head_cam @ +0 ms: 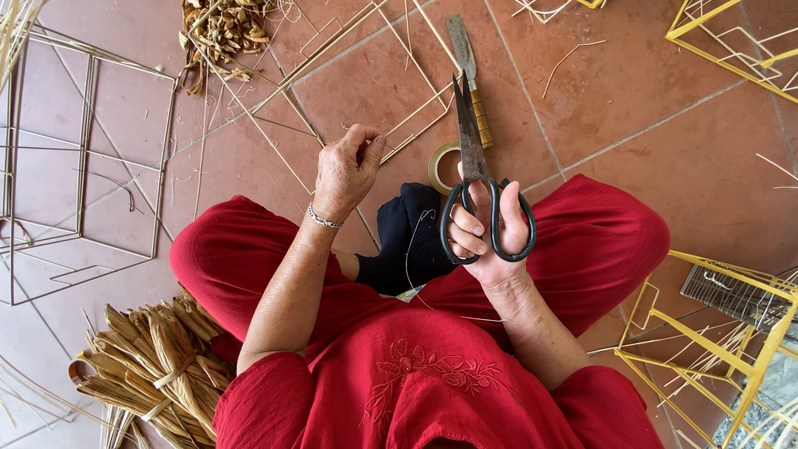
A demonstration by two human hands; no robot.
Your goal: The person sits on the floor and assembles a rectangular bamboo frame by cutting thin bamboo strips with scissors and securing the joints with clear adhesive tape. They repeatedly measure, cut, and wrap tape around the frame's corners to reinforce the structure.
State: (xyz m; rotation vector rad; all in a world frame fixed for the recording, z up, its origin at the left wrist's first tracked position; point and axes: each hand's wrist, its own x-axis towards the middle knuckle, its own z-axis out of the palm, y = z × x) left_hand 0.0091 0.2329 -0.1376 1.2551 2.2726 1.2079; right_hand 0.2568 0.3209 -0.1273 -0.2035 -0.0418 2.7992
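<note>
While the wire frame [357,79] lies flat on the tiles beyond the scissors [478,179], those black scissors stand lengthwise, closed blades pointing away from the person. Beneath them, the right hand [490,237] is curled through the handle loops. Left of the scissors, the left hand [345,170] pinches a thin strand.

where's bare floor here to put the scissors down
Bare tiles lie right of the knife, between it and the yellow frames. Crowded ahead of the left hand: thin wire frame, tape roll. The right hand holds the scissors.
</note>
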